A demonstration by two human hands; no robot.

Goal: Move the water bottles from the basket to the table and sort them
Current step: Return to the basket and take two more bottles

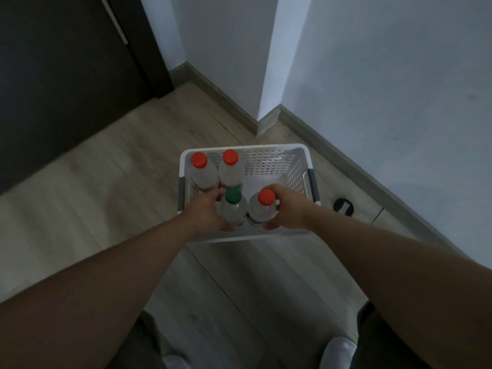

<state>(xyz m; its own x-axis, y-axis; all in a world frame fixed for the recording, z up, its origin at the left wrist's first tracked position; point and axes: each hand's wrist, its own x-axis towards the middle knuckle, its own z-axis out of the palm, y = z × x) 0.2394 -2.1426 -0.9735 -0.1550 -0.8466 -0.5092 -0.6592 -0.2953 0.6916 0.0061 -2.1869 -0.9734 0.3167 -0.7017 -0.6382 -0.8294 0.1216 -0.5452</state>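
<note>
Head view: a white perforated basket point(247, 149) sits on the wood floor point(106, 182) by a wall corner; four water bottles stand upright in it, none has reached a worktop, and no worktop is in sight. The left hand point(205, 213) has its fingers point(218, 195) curled round the green-capped bottle point(234, 209); the right hand point(290, 206) wraps the near red-capped bottle point(262, 211) just beside it; both grips sit on the bottle shoulders, below the caps. The corner red-capped bottle point(201, 173) and the second far red-capped bottle point(230, 169) stand close behind the left knuckles. Lifting both at once looks risky; the smooth clear plastic could slip through a one-handed hold; the left knuckles could tip the far pair over; a bottle dragged against the wall could lift or skid the light basket.
</note>
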